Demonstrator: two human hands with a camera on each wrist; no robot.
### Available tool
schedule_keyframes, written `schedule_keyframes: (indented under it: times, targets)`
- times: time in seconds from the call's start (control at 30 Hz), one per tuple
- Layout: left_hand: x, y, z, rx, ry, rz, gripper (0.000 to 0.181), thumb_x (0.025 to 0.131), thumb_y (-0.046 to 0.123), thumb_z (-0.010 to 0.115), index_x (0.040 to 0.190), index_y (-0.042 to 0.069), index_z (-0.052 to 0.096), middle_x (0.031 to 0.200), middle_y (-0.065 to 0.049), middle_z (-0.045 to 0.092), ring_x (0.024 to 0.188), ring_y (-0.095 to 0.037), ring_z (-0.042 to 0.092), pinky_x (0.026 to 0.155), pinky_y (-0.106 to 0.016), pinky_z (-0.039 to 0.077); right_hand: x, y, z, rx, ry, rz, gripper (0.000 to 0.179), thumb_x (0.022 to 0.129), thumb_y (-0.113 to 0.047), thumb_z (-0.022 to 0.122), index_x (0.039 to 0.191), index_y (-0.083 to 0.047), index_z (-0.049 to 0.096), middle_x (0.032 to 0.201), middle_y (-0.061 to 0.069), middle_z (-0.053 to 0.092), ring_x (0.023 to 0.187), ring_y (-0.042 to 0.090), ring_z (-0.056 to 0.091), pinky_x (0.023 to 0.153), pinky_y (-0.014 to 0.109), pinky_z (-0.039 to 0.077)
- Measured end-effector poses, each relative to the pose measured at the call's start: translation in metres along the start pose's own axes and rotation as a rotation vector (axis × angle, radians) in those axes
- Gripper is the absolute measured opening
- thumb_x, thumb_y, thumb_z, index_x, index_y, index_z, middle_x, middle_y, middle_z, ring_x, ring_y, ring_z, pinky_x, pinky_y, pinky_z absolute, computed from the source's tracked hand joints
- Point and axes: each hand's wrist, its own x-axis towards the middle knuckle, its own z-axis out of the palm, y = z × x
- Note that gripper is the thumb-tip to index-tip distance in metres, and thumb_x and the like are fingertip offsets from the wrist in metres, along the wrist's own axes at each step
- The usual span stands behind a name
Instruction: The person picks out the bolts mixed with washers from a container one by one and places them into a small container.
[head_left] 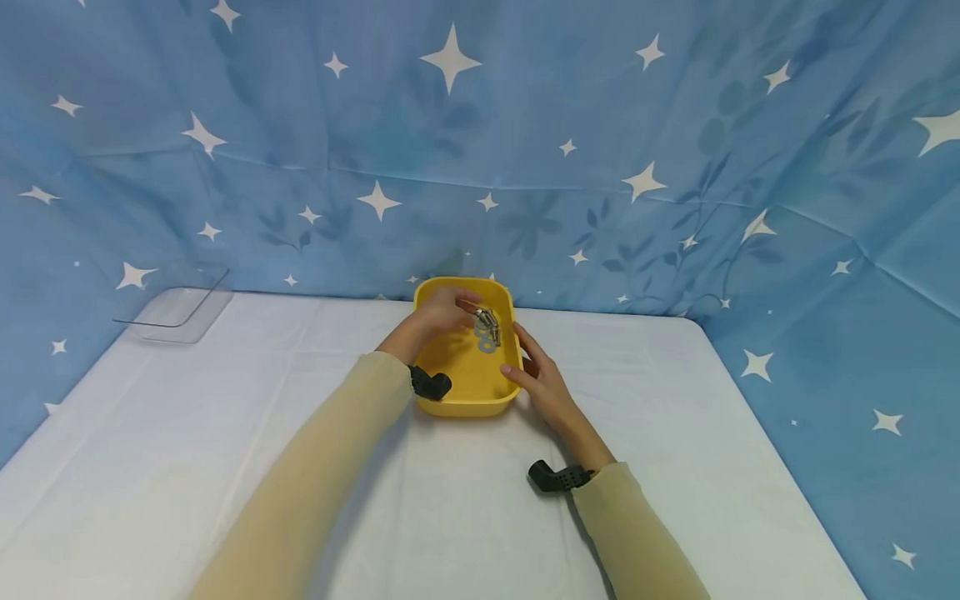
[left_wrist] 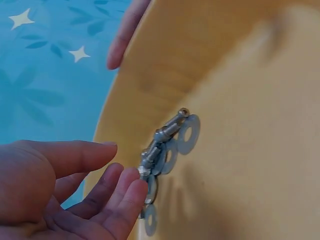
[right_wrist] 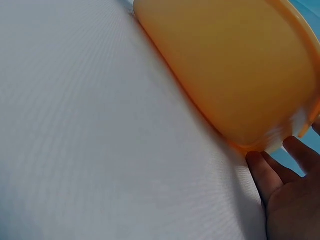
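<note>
A yellow plastic tray [head_left: 465, 372] stands near the back of the table. Small metal screws [head_left: 492, 327] and flat washers [left_wrist: 189, 135] lie bunched along its right inner side. My left hand [head_left: 442, 310] reaches over the tray's far left part, its fingers loosely bent and parted. In the left wrist view its fingertips are right at the nearer screws, with nothing between thumb and forefinger. On the right, my right hand [head_left: 547, 387] holds the tray's wall, thumb over the rim and fingers along the outside. The right wrist view shows those fingers [right_wrist: 262, 175] against the tray's lower outer edge.
A clear plastic container [head_left: 176, 317] stands at the table's far left corner. White cloth covers the table [head_left: 247, 417]. Behind it hangs a blue curtain [head_left: 375, 125] with white stars, close to the tray's far end. Both wrists wear black bands.
</note>
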Motion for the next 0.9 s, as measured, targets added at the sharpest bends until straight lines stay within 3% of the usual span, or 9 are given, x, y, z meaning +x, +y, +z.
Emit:
schedule_keyframes:
  times: [0.2,0.47,0.67,0.9]
  targets:
    - [0.004,-0.003,0.007,0.116,0.007,-0.003,0.047,0.091,-0.008,0.060,0.137,0.001,0.062,0.137,-0.020,0.063,0.122,-0.031,0.061,0.102,-0.038,0.056,0.002,0.002,0.002,-0.003,-0.008,-0.011,0.074,0.100,-0.018,0.061,0.163,-0.022,0.022,0.169,0.009,0.022,0.148,0.040,0.040,0.122,0.054,0.034]
    - [0.012,-0.007,0.017,0.063,-0.012,-0.107,0.042,0.091,-0.008,0.061,0.132,0.000,0.066,0.131,-0.016,0.067,0.105,-0.024,0.059,0.080,-0.023,0.054,0.004,0.000,0.002,-0.005,-0.022,0.001,0.075,0.100,-0.013,0.060,0.163,-0.013,0.020,0.169,0.015,0.020,0.147,0.044,0.039,0.122,0.057,0.032]
    - [0.023,-0.010,0.022,0.101,-0.011,-0.149,0.038,0.091,-0.001,0.068,0.129,0.002,0.068,0.124,-0.015,0.069,0.099,-0.023,0.060,0.088,-0.027,0.059,0.001,0.000,0.003,-0.030,-0.005,0.004,0.073,0.101,-0.020,0.060,0.163,-0.026,0.022,0.169,0.006,0.023,0.146,0.040,0.042,0.122,0.055,0.034]
    - [0.031,-0.009,0.030,0.130,-0.018,-0.150,0.034,0.092,0.003,0.069,0.126,0.005,0.071,0.123,-0.013,0.070,0.096,-0.021,0.060,0.085,-0.025,0.058,-0.002,0.001,0.001,-0.032,-0.011,-0.017,0.074,0.100,-0.024,0.061,0.163,-0.024,0.021,0.169,0.008,0.022,0.146,0.041,0.042,0.121,0.056,0.035]
